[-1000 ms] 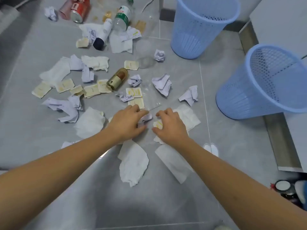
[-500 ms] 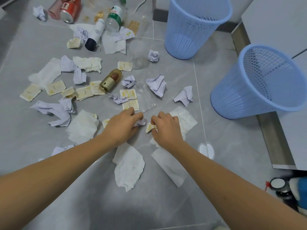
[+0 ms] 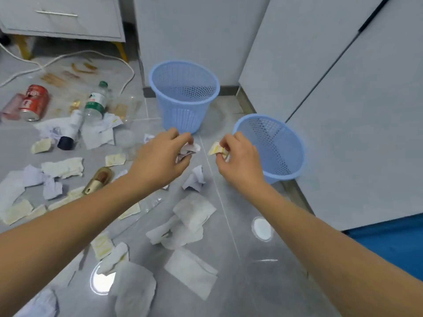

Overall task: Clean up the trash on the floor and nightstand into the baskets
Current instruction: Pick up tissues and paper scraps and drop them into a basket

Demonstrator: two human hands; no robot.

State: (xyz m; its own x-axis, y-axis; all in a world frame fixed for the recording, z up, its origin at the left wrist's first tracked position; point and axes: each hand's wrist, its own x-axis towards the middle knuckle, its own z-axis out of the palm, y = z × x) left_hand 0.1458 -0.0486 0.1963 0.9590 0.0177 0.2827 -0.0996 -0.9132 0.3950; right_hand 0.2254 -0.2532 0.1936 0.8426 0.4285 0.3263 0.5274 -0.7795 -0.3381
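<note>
My left hand (image 3: 160, 156) is raised over the floor, shut on a crumpled purple paper (image 3: 190, 149), just in front of the far blue basket (image 3: 184, 97). Beside the rim of the near blue basket (image 3: 278, 147), my right hand (image 3: 238, 156) pinches a yellowish paper scrap (image 3: 215, 148). Both baskets stand upright on the grey tiled floor (image 3: 251, 266). Trash covers the floor below and to the left: white tissues (image 3: 193, 211), purple paper balls (image 3: 194, 179) and yellowish scraps (image 3: 114, 159).
At the far left lie a red can (image 3: 34, 102), a plastic bottle (image 3: 95, 104), a white tube (image 3: 69, 130) and a gold bottle (image 3: 99, 179). A nightstand (image 3: 61, 17) and a white cable (image 3: 68, 56) are behind them. White cabinet fronts (image 3: 343, 110) stand to the right.
Both hands lifted off the floor and moved toward the baskets, the left with purple paper, the right with a yellowish scrap. The view tilted up, showing the nightstand.
</note>
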